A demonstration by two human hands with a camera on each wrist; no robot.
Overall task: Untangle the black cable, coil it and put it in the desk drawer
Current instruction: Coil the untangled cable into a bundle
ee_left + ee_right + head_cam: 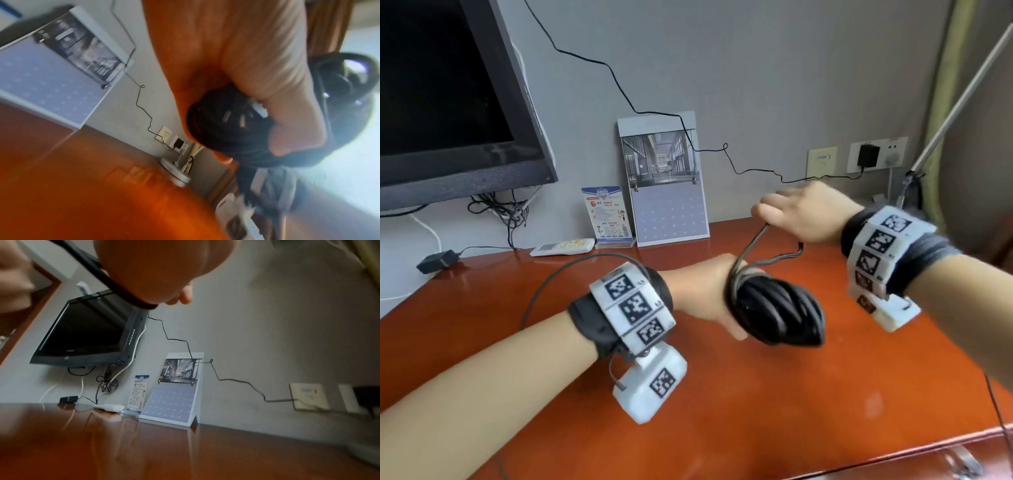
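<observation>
The black cable [777, 308] is wound in a thick coil around the fingers of my left hand [709, 294], held above the middle of the red-brown desk [756, 394]. The left wrist view shows the coil [222, 123] gripped in my left hand [257, 65], blurred. One free strand [750, 246] rises from the coil to my right hand [767, 212], which pinches it up and to the right of the coil. In the right wrist view the strand [115, 283] passes under my right hand [156, 269]. A drawer front with a metal handle [962, 462] shows at the desk's near right edge.
A dark monitor [448, 102] hangs at the back left. A desk calendar [667, 185], a card stand [607, 216] and a white remote [563, 246] line the wall. A thin wire [756, 169] runs along the wall to a plugged adapter [868, 156]. Another adapter [438, 262] lies far left.
</observation>
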